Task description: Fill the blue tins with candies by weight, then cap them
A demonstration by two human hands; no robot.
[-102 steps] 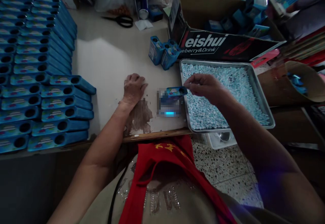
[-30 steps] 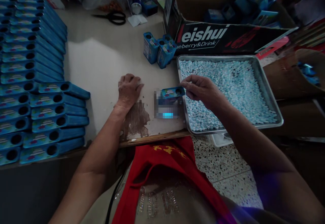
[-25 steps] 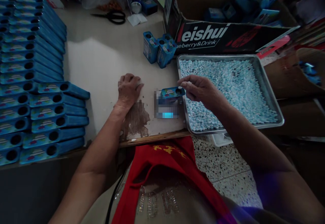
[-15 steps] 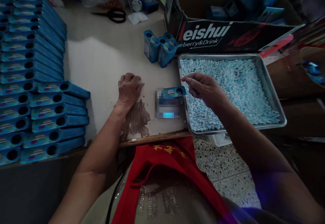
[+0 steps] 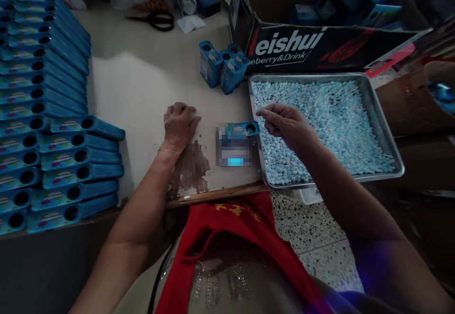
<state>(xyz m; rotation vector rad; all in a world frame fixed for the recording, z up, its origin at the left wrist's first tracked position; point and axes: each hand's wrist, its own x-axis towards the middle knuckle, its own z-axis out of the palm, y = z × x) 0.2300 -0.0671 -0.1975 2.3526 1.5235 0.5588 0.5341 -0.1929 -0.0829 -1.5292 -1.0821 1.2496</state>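
My right hand (image 5: 286,122) hovers over the left side of a metal tray (image 5: 386,110), its thumb and forefinger pinched together. Whatever the pinch holds, if anything, is too small to make out. Pale blue and white candies (image 5: 330,129) fill the tray. Just left of those fingertips, a blue box (image 5: 245,128) with a round hole in its end lies on a pixelated small device (image 5: 234,152) with a lit cyan patch. My left hand (image 5: 180,123) rests on the table (image 5: 131,86) with curled fingers, their undersides hidden.
Rows of blue boxes (image 5: 67,100) are stacked at left. Several more boxes (image 5: 225,67) stand behind the device, beside a black carton (image 5: 302,50) holding others. Black scissors (image 5: 159,20) lie at the back. The wooden table edge (image 5: 220,194) runs before my red apron (image 5: 241,228).
The view has shifted very slightly. Both hands keep nearly the same places and poses, and the box on the device stays where it was.
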